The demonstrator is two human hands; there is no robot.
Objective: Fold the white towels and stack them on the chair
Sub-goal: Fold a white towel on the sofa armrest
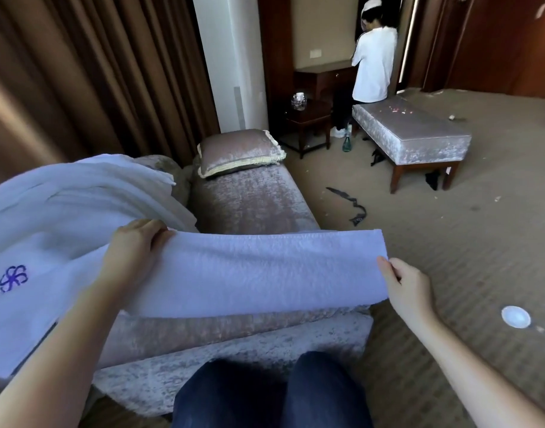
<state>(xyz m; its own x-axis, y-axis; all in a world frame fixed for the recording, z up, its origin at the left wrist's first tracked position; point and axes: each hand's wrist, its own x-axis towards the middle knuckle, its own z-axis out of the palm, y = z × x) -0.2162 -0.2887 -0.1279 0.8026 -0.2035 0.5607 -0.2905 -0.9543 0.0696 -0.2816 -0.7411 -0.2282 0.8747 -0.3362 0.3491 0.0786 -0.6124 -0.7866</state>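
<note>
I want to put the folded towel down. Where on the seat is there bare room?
Bare: the mauve velvet seat between the fringed velvet cushion and the folded white towel that the left hand and right hand hold. Crowded: the left side, under the heap of white towels.

Both arms bare, reaching forward, spread apart. Left hand (135, 251) palm down, fingers (153, 227) curled over towel (249, 270) edge. Right hand (404, 288) pinches the opposite end.
</note>
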